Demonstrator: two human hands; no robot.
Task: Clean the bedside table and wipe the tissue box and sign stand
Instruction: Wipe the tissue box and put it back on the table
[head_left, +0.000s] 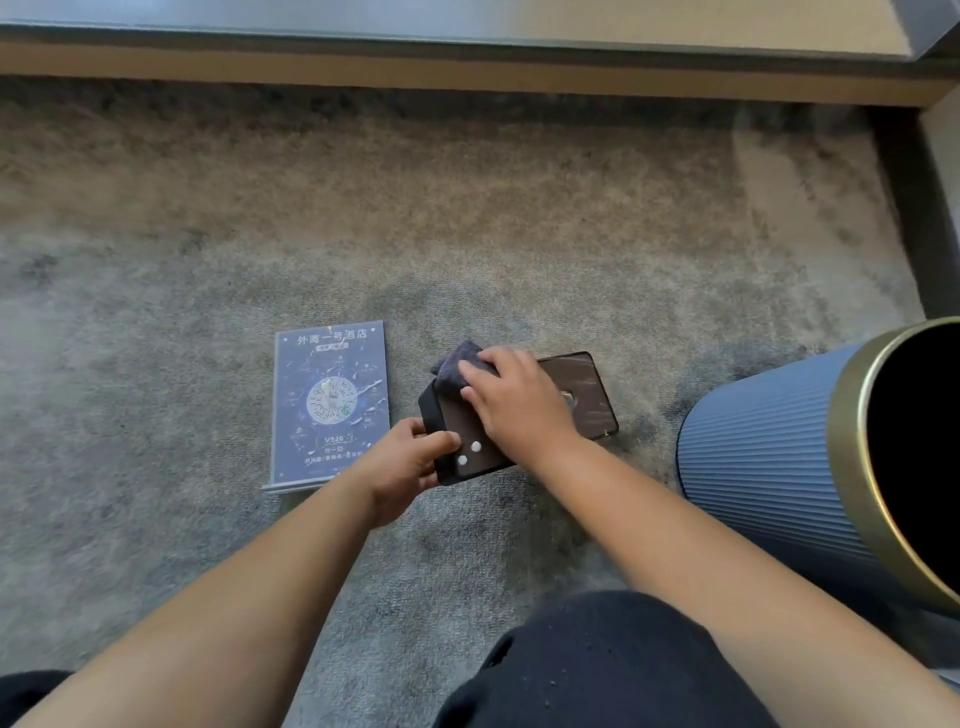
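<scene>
The right hand (511, 397) lies with fingers nearly straight, pressing a dark grey cloth (457, 366) onto the far left corner of the tissue box (587, 387), while the left hand (410, 465) curls thumb and fingers round the box's near end. The box is dark brown with black sides and 2 white dots near the left thumb. It lies on the grey carpet (208, 291), long axis running from near left to far right, just right of the blue sign stand (330, 402) lying face up.
</scene>
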